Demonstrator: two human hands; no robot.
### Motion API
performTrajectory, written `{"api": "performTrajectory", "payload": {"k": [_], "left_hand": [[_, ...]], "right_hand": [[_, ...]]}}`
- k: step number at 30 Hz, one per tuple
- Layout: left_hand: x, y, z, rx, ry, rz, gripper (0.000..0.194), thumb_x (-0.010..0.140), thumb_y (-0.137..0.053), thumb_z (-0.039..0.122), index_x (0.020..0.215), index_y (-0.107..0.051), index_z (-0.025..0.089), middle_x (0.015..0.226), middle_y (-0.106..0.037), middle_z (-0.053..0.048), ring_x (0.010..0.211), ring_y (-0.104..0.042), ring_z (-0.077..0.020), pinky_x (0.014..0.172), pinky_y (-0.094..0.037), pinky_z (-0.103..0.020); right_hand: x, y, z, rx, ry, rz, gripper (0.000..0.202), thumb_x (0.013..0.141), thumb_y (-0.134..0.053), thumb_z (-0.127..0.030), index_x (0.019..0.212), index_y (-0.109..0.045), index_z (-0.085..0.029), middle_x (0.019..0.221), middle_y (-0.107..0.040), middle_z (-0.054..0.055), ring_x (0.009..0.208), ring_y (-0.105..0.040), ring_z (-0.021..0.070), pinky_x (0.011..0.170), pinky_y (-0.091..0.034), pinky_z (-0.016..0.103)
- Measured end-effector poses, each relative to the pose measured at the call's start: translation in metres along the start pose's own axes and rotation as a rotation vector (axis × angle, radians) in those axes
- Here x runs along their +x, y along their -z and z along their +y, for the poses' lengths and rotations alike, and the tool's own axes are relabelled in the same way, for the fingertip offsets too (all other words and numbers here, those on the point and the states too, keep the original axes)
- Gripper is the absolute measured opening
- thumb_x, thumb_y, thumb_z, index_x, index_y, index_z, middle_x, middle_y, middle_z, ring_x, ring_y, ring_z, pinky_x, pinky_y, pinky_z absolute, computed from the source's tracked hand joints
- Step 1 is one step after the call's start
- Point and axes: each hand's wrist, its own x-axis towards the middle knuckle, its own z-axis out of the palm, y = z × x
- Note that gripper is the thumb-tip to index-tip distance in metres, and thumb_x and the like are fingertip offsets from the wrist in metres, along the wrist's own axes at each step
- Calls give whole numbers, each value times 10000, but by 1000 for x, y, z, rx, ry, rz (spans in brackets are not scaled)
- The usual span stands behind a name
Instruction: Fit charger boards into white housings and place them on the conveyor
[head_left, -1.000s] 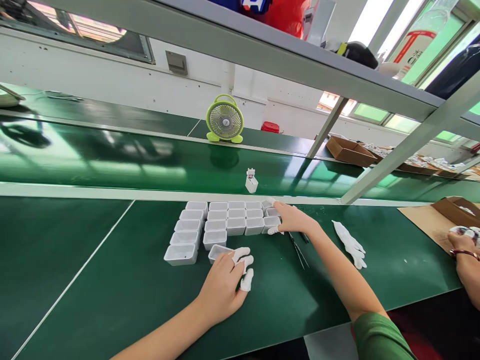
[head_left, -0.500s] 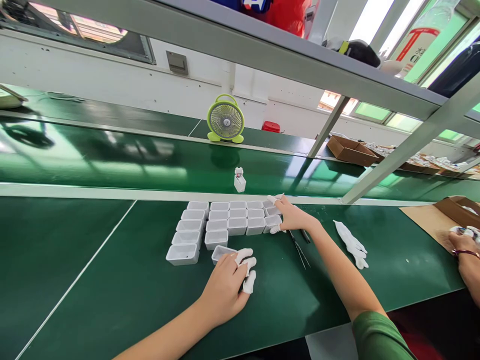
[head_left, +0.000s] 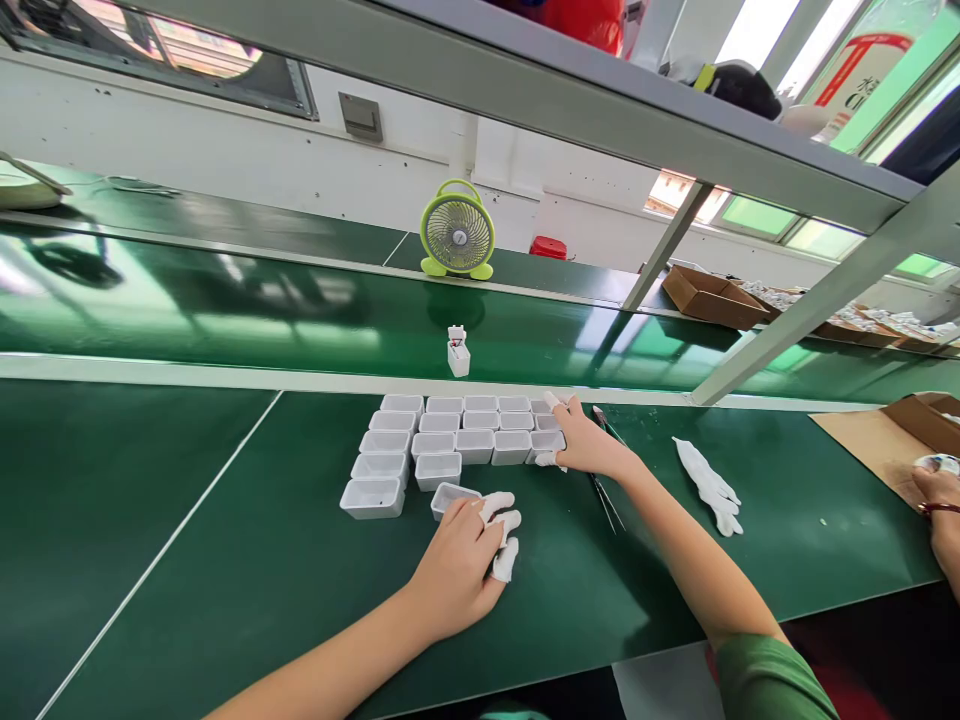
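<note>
One box (head_left: 458,358) leftward, trays (head_left: 475,454) seemingly unchanged

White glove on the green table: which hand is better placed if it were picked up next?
Probably the right hand: it is at the rightmost containers, nearer the white glove. The left hand is farther off, at the loose container, and the right forearm lies between it and the glove.
</note>
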Motion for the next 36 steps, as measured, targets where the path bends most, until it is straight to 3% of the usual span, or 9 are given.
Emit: {"api": "performTrajectory", "payload": {"k": [3, 5, 6, 11, 20, 26, 30, 33, 36], "left_hand": [[0, -1, 0, 4, 1, -9, 240, 923, -455, 118, 1129, -569, 164, 1123, -660, -152, 977, -649, -245, 812, -535, -414], [0, -1, 0, 3, 2, -9, 241, 922, -454, 115, 1129, -567, 166, 1122, -658, -152, 991, -647, -248, 815, -536, -414], [0, -1, 0, 1, 3, -9, 240, 922, -454, 114, 1128, -567, 165, 1123, -657, -152, 995, -645, -249, 818, -536, -416], [-2, -2, -1, -3, 2, -25, 260, 918, -456, 125, 1146, -573, 162, 1130, -655, -156, 998, -644, -255, 838, -534, -432], [-2, -1, -1, -8, 11, -30, 263, 908, -467, 125, 1134, -595, 167, 1136, -661, -149, 1006, -645, -258, 852, -530, -436], [-1, -1, -1, -5, 1, -29, 262, 906, -468, 117, 1133, -591, 159, 1133, -659, -154, 994, -647, -258, 836, -528, -429], [-1, 0, -1, 3, -4, -26, 255, 903, -466, 116, 1123, -591, 155, 1120, -658, -155, 986, -646, -259, 835, -527, -436], [0, 0, -1, 6, 7, -39, 265, 905, -458, 124, 1126, -597, 167, 1130, -659, -151, 974, -645, -252, 836, -527, -436], [-1, 0, -2, 4, 12, -56, 267, 903, -452, 136, 1116, -607, 179, 1133, -660, -150, 965, -644, -250, 822, -527, -432]], "right_hand": [[2, -2, 0, 123, 11, 56, 1117, 741, -770, -549, 1598, -146, -196, 1580, -248, 232, 1380, -437, 400, 1131, -369, 533], [7, -8, 1, 300, -22, 163, 1076, 773, -716, -615, 1599, -156, -211, 1642, -208, 174, 1540, -168, 354, 1235, -213, 520], [10, -13, 2, 393, -53, 216, 1006, 827, -644, -632, 1601, -148, -222, 1663, -191, 144, 1562, -108, 316, 1252, -179, 507], [25, -38, 4, 589, -144, 313, 726, 989, -327, -569, 1610, -105, -265, 1667, -252, 84, 1537, -257, 261, 1220, -301, 494], [25, -50, 4, 532, -99, 324, 764, 922, -529, -524, 1591, -207, -343, 1557, -459, 66, 1497, -327, 327, 1171, -370, 556], [23, -36, 3, 490, -54, 315, 626, 996, -349, -472, 1586, -218, -304, 1593, -398, 68, 1489, -345, 258, 1184, -360, 489], [34, -15, 2, 432, 67, 275, 512, 961, -444, -415, 1445, -494, -258, 1576, -427, 65, 1513, -276, 237, 1247, -222, 448], [51, -2, 6, 422, 129, 178, 383, 930, -513, -429, 1202, -691, -227, 1373, -631, 83, 1372, -477, 283, 1201, -302, 470], [73, 5, 10, 455, 127, 121, 410, 931, -513, -489, 1124, -731, -200, 1234, -706, 103, 1195, -611, 305, 1099, -418, 502]]}}
